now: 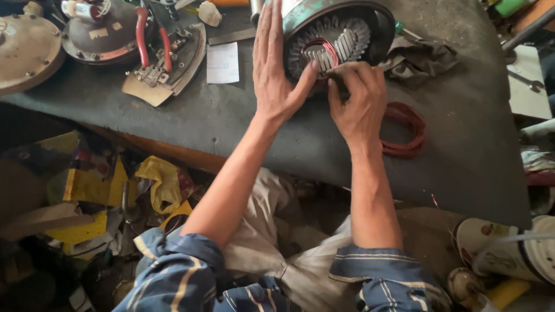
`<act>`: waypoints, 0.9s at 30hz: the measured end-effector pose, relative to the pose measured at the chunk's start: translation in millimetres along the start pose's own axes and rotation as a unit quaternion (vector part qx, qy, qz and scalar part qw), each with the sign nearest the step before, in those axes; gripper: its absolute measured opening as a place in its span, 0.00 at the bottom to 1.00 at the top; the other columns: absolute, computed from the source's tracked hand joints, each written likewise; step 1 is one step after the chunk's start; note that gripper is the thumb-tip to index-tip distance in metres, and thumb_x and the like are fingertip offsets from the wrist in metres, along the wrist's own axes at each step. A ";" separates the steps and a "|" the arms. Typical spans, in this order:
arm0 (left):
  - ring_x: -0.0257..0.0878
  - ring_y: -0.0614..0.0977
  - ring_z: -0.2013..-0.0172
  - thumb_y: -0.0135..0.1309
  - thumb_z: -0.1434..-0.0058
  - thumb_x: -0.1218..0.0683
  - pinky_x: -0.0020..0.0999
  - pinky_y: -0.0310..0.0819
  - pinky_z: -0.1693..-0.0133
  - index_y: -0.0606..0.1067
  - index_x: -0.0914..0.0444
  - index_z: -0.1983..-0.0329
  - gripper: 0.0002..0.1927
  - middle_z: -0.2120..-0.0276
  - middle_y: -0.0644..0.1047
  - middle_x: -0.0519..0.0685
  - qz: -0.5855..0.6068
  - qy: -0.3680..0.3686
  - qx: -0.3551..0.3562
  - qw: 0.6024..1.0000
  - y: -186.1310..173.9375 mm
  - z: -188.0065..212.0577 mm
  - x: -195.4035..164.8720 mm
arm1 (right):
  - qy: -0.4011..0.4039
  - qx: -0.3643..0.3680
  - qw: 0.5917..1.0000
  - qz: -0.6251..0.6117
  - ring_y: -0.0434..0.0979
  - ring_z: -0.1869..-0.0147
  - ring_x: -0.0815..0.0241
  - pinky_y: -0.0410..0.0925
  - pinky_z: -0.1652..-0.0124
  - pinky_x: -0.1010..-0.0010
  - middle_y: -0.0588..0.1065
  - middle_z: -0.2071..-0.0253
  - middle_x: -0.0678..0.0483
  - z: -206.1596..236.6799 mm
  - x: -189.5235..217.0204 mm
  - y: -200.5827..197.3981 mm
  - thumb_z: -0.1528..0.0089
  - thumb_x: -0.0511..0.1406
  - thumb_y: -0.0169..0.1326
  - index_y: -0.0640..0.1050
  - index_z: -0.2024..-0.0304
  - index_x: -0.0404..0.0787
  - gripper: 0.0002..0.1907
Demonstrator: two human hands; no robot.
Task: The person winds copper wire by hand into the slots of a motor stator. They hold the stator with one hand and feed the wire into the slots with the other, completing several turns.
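fingers of the left hand lie flat and spread against the rim of the round motor, its thumb touching the red wire winding inside. right hand has its fingers curled shut, pinching at the winding by the motor's lower edge. motor sits at the far side of the dark surface, a loose coil of red wire just beside the right wrist.

Motor stator: round dark housing, pale teal rim, ring of grey slotted laminations facing viewer; tilted on far tabletop; red copper winding looped inside slots, lower left.
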State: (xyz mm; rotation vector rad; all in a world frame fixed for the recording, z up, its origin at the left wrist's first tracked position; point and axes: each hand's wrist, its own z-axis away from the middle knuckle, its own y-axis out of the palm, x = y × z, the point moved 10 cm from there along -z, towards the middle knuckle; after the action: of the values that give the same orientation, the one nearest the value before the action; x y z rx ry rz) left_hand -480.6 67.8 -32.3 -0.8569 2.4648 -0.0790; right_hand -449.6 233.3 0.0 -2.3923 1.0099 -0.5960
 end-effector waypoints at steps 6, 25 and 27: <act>0.47 0.58 0.22 0.58 0.33 0.61 0.37 0.54 0.22 0.50 0.60 0.19 0.43 0.23 0.56 0.52 0.013 -0.056 -0.043 0.997 2.9 7.8 3.4 | 0.015 -0.023 1.000 -0.013 0.74 0.48 0.47 0.68 0.48 0.58 0.77 0.53 0.52 4.0 -8.9 -11.7 0.37 0.27 0.62 0.81 0.54 0.39 0.09; 0.49 0.57 0.23 0.66 0.33 0.39 0.44 0.51 0.24 0.49 0.64 0.19 0.53 0.22 0.56 0.58 0.304 -0.134 0.029 0.943 27.4 -5.9 87.0 | 0.089 -0.111 0.983 -0.120 0.65 0.26 0.46 0.60 0.27 0.58 0.63 0.31 0.42 26.6 -63.8 -10.9 0.25 0.34 0.52 0.58 0.27 0.38 0.27; 0.47 0.58 0.25 0.66 0.34 0.39 0.43 0.52 0.26 0.48 0.63 0.19 0.53 0.23 0.56 0.57 0.310 -0.121 0.014 0.943 22.6 -6.0 72.7 | 0.084 -0.092 0.989 -0.077 0.62 0.22 0.44 0.57 0.25 0.57 0.61 0.27 0.42 26.7 -66.8 -6.0 0.25 0.34 0.51 0.56 0.24 0.39 0.30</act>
State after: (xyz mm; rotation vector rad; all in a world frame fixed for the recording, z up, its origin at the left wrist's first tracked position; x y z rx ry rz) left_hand -544.4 42.1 -65.4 -0.0421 2.3731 0.2035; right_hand -474.0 293.5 -31.4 -2.6362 0.9935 -0.8025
